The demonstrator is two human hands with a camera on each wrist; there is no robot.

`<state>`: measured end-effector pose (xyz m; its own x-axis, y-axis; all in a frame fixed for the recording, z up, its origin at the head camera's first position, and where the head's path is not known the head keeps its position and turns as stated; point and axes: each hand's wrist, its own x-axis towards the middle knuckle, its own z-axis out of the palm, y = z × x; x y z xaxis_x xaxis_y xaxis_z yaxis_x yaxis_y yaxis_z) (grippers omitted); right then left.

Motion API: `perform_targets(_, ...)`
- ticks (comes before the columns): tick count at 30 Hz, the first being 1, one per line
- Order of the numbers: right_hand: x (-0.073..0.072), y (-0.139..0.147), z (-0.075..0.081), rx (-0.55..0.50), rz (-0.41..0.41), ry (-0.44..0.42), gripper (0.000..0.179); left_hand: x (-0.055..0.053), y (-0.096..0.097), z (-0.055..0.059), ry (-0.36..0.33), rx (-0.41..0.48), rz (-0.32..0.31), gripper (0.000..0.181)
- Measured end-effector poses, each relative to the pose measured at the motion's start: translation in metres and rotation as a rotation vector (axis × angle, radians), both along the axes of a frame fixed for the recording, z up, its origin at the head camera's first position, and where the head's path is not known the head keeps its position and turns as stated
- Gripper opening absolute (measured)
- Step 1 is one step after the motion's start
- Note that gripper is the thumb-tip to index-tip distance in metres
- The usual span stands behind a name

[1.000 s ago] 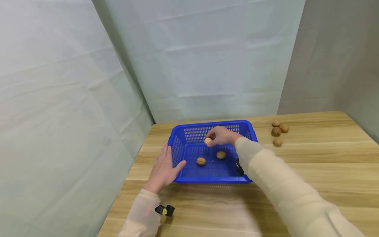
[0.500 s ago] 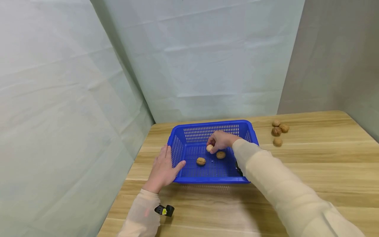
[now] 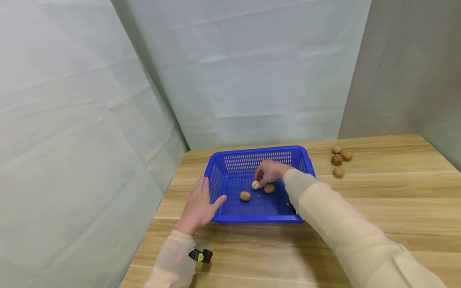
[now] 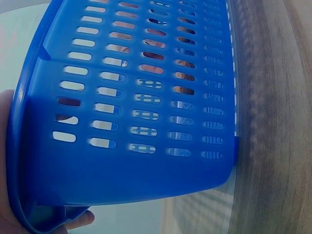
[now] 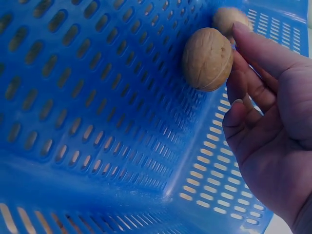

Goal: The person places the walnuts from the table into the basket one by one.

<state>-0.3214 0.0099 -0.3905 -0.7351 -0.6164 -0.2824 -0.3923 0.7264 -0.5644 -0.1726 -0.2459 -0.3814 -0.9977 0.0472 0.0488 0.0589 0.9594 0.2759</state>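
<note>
Inside the blue plastic basket [image 3: 257, 219], my right hand [image 3: 272, 170] pinches a pale walnut [image 3: 255, 185] between thumb and fingers, low at the basket's floor. In the right wrist view the thumb [image 5: 265, 48] touches that walnut, partly hidden behind a nearer walnut [image 5: 208, 59]. That nearer walnut lies just under my right hand. Another walnut [image 3: 245, 196] sits apart, to the left and closer to me. My left hand [image 3: 199, 206] rests on the basket's left rim with straight fingers, its thumb spread over the front left corner.
On the wooden table [image 3: 389, 200], right of the basket, lie several more walnuts [image 3: 337, 160]. A pale cloth [image 3: 259, 80] hangs behind the table, and another cloth [image 3: 79, 140] hangs on the left. Slotted basket walls [image 4: 131, 97] surround the right hand.
My right hand has lowered the pinched walnut toward the basket's floor, beside the other two. The left hand has stayed on the rim.
</note>
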Motion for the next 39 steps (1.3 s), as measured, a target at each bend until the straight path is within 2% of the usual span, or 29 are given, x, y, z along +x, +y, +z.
perform_targets(3, 0.0, 0.0, -0.001, 0.009, 0.001, -0.006, 0.021, 0.0, 0.0, 0.0, -0.003, 0.0, 0.002, 0.105)
perform_targets(9, 0.001, 0.0, 0.0, -0.005, -0.005, -0.015, 0.027, 0.0, 0.001, 0.001, 0.0, 0.007, 0.001, 0.104)
perform_targets(14, 0.001, 0.001, 0.001, -0.05, -0.019, -0.015, 0.031, 0.0, 0.002, 0.001, -0.006, 0.004, 0.002, 0.105)
perform_targets(19, 0.001, 0.001, 0.009, -0.152, -0.019, 0.019, 0.03, -0.001, 0.004, 0.0, -0.018, 0.009, 0.006, 0.105)
perform_targets(24, 0.008, -0.004, 0.033, -0.236, -0.015, 0.034, 0.03, -0.004, 0.005, -0.001, -0.019, 0.008, 0.002, 0.106)
perform_targets(30, 0.024, -0.001, 0.077, -0.275, 0.056, 0.073, 0.034, -0.007, 0.006, -0.001, -0.016, 0.011, -0.001, 0.106)
perform_targets(35, 0.049, 0.026, 0.106, -0.319, 0.114, 0.147, 0.036, -0.011, 0.008, -0.003, -0.002, 0.008, -0.007, 0.108)
perform_targets(39, 0.071, 0.067, 0.114, -0.391, 0.081, 0.192, 0.035, -0.012, 0.01, -0.005, -0.002, 0.012, -0.016, 0.107)
